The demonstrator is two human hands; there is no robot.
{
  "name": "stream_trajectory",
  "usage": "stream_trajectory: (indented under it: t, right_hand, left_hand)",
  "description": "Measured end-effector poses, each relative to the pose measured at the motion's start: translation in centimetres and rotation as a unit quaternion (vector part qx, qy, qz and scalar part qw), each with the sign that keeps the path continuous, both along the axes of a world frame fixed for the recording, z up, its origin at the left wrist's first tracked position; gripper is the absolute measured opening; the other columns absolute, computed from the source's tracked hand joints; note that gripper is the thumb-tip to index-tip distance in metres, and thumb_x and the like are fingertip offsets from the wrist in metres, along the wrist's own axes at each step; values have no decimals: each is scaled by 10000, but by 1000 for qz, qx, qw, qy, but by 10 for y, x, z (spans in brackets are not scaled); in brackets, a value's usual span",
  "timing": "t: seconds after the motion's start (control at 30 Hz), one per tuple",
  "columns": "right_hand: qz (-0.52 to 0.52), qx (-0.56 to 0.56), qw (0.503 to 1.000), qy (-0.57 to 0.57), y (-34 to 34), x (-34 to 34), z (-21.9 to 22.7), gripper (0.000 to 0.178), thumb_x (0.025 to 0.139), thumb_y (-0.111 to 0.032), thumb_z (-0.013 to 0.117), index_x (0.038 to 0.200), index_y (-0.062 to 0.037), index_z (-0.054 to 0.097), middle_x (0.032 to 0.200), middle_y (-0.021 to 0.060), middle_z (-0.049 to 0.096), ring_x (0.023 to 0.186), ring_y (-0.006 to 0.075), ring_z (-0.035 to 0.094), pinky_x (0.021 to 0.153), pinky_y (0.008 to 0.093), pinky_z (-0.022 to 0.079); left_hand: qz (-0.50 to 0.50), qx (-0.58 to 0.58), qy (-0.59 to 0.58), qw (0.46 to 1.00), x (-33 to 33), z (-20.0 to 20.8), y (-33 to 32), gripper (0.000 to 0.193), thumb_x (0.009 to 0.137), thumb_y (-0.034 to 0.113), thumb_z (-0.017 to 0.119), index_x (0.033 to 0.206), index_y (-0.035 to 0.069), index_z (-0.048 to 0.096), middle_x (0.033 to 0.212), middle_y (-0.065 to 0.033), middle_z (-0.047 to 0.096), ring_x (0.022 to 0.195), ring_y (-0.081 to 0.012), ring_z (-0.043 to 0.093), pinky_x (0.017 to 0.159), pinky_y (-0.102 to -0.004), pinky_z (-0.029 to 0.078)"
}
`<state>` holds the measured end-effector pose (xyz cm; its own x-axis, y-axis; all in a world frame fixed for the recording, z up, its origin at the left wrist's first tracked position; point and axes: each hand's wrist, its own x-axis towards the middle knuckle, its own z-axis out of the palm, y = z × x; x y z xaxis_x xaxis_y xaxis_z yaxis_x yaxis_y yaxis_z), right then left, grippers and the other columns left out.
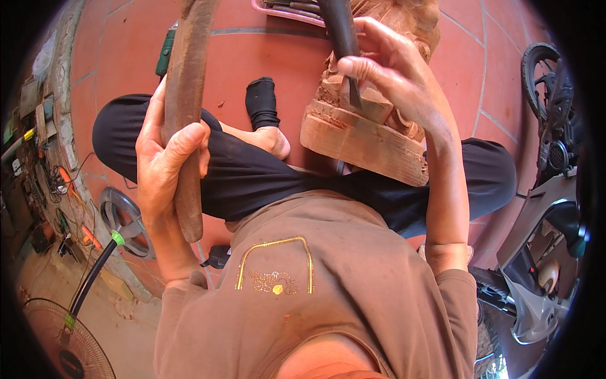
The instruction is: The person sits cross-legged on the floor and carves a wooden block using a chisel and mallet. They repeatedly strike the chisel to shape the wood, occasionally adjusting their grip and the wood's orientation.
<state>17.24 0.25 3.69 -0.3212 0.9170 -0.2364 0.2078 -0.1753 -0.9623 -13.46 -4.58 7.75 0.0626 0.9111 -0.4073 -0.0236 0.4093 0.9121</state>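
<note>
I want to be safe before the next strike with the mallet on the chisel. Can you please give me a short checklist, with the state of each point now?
1. Left hand grips the wooden mallet firmly: ok, fingers wrap around it.
2. Right hand holds the chisel steady: ok, fingers closed around the shaft.
3. Chisel tip sits on the wooden carving: ok, the blade meets the upper step of the base.
4. Carving is braced: ok, it rests against the crossed legs.
5. Bare foot is away from the blade: ok, it lies left of the carving.
6. Blade sharpness: cannot tell.
</note>
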Motion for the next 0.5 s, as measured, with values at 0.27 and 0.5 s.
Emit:
stream_trajectory:
  t: [0.27,0.5]
  right_hand:
    - [-9,-27,997,68,-22,-1,-11,416,959,-161,722,1297,-25,522,1065,52,646,936,125,665,748,283,562]
    - [-2,-55,997,50,-25,3,-17,423,976,-164,694,1324,-38,489,1111,78,627,984,132,653,712,281,564]
  left_hand:
    - [-34,21,-11,999,20,5,1,833,845,159,790,1548,0,372,884,-57,636,618,-81,562,527,-218,440]
    - [-66,13,3,998,29,12,4,881,808,202,824,1546,5,385,987,-93,656,687,-99,588,550,-229,446]
